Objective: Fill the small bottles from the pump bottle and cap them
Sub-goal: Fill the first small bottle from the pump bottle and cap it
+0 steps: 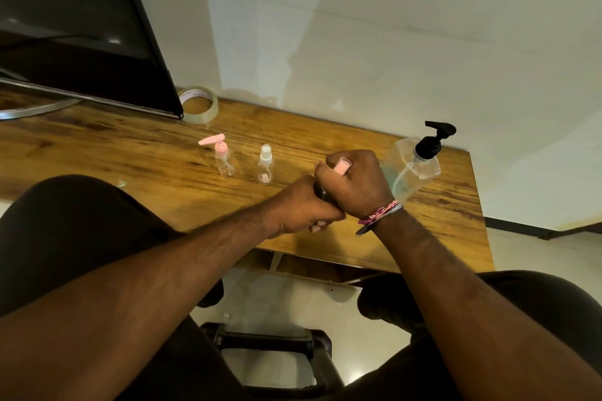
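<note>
A big clear pump bottle [413,166] with a black pump head stands at the right end of the wooden table [130,153]. Two small clear bottles stand in the middle: one with a pink pump top [223,158], one with a white spray cap [265,164]. My left hand [299,208] is closed around a small bottle that is almost wholly hidden. My right hand [356,181] sits right above it, fingers shut on a pink cap [342,168].
A dark monitor [81,26] on a metal stand fills the table's back left. A roll of clear tape [198,104] lies beside it. A white wall runs behind the table. Below the table's near edge are my legs and a dark stool.
</note>
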